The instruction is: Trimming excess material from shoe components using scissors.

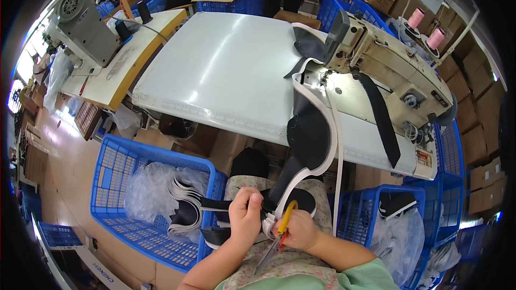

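Black fabric piece (309, 129) edged white; yellow-handled scissors (279, 231); blue crate (115, 182); floral lap cloth (293, 260).

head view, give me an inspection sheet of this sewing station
surface: white table, mostly bare, sewing machine at its right end
job's things: black fabric strip with white edging runs from the machine down to the lap; yellow-handled scissors
clutter: blue crate at left with plastic bags and stacked black-and-white pieces
grips: left hand closed on the strip; right hand closed on the scissors
cables: coiled white cord by the machine
surroundings: second sewing machine, cardboard boxes, pink thread cones
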A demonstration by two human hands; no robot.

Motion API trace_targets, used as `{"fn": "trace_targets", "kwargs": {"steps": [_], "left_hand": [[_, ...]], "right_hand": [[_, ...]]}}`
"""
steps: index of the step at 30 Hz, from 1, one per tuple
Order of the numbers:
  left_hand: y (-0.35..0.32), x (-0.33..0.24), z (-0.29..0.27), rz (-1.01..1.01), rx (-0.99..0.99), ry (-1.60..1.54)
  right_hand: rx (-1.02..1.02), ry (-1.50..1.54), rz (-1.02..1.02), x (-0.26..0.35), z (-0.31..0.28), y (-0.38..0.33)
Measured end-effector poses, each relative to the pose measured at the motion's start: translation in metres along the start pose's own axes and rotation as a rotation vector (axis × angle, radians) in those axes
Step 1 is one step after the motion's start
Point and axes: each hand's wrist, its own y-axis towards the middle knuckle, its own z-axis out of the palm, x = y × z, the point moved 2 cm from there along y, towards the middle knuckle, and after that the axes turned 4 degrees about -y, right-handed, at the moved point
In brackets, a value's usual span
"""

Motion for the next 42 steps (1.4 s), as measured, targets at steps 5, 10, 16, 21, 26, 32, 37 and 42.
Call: {"fn": "trace_targets", "kwargs": {"steps": [5,10,16,21,26,32,37,42], "left_hand": [[-0.002,0.007,0.004,-0.167,0.017,-0.137],[0.003,0.006,0.006,-0.274,0.137,0.035],[0.001,0.016,0.008,-0.236,0.098,-0.017],[0.0,0.003,0.012,-0.145,0.143,0.147],[-0.007,0.001,0.019,-0.049,0.143,0.259],[-0.013,0.002,0.02,0.044,0.13,0.342],[-0.012,0.003,0.02,0.071,0.13,0.363],[-0.011,0.003,0.021,0.071,0.135,0.341]], "right_hand": [[-0.011,0.058,0.025,-0.001,0.003,-0.003],[0.06,0.07,0.063,-0.003,-0.001,-0.009],[0.364,0.061,0.329,-0.008,-0.066,-0.009],[0.665,0.028,0.603,-0.016,-0.13,-0.028],[0.903,0.044,0.673,-0.015,-0.133,-0.027],[0.95,-0.022,0.673,-0.02,-0.121,-0.022],[0.974,-0.017,0.73,-0.02,-0.119,-0.016],[0.951,0.033,0.791,-0.016,-0.118,-0.018]]}}
